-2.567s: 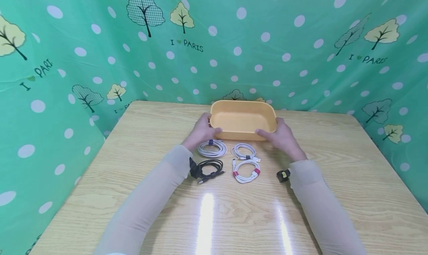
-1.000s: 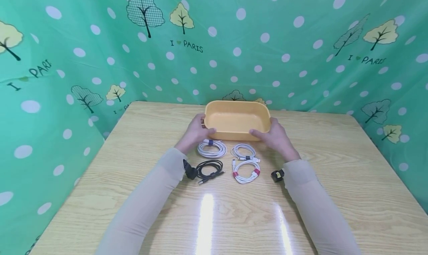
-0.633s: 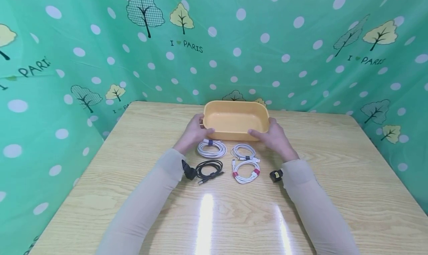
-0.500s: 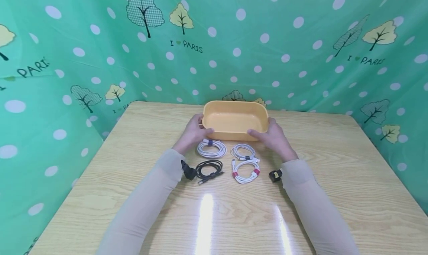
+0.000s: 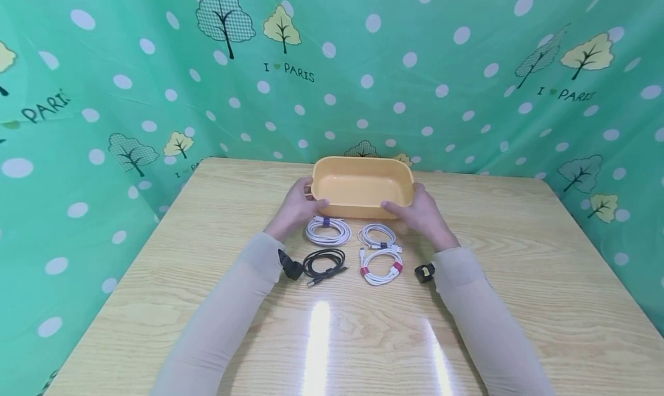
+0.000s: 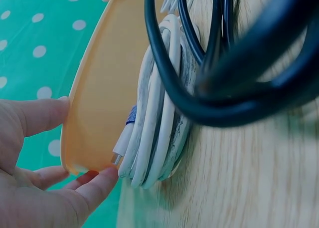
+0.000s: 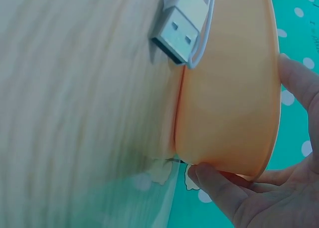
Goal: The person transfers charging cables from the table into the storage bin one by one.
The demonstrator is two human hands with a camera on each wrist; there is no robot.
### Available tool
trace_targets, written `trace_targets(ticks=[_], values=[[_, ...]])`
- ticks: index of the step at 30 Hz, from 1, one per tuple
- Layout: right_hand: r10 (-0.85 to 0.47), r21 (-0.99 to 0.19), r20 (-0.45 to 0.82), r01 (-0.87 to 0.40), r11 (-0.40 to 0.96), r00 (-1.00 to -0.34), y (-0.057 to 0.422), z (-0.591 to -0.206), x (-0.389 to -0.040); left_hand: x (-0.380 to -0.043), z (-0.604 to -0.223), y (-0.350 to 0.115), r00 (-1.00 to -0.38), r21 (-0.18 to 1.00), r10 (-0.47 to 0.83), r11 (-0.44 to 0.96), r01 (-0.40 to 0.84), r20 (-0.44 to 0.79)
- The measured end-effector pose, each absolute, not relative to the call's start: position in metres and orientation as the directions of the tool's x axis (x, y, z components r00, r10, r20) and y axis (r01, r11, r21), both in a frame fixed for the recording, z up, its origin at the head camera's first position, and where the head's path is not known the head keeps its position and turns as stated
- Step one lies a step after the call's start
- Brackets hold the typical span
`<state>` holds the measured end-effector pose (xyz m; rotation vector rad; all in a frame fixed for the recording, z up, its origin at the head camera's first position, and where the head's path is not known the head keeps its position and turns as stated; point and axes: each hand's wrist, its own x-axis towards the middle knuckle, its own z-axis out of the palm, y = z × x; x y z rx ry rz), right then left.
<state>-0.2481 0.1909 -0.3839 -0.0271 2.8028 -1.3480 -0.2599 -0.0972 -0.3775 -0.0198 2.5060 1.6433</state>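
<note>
An orange-yellow oblong plastic bin (image 5: 358,211) sits at the far side of the table, nothing visible inside it. My left hand (image 5: 295,207) grips its left end, thumb at the front rim and fingers around the side. At the opposite end my right hand (image 5: 422,214) holds it the same way. Just in front lie a thick white coiled cable (image 5: 329,243) with a dark blue tie and a thinner white coiled cable (image 5: 377,225). Nearer are a black coiled cable (image 5: 323,275) and a white coiled cable with red ties (image 5: 380,281). The left wrist view shows the left fingertips (image 6: 107,180) right beside the thick white coil.
The pale wood table (image 5: 493,315) extends on both sides and toward me. Behind and beside it hangs a green dotted curtain (image 5: 363,56). A USB plug (image 7: 174,36) of one white cable lies close to the bin's front wall in the right wrist view.
Both hands have shifted the bin a little to the left along the back of the table. The slide is slow over the last second, and the coiled cables stay in place.
</note>
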Motion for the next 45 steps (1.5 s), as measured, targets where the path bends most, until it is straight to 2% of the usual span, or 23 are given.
trace_targets(ticks=[16, 31, 45], values=[[-0.006, -0.78, -0.049, 0.035, 0.625, -0.999, 0.185, -0.383, -0.249, -0.26, -0.379, -0.101, -0.991, 0.925, 0.052, 0.369, -0.093, -0.12], [-0.022, -0.771, -0.017, -0.001, 0.636, -1.0, 0.181, -0.385, -0.249, -0.262, -0.382, -0.106, -0.991, 0.935, 0.057, 0.341, -0.095, -0.121], [-0.01, -0.777, -0.031, 0.018, 0.629, -0.999, 0.176, -0.385, -0.249, -0.261, -0.385, -0.11, -0.992, 0.939, 0.05, 0.332, -0.092, -0.115]])
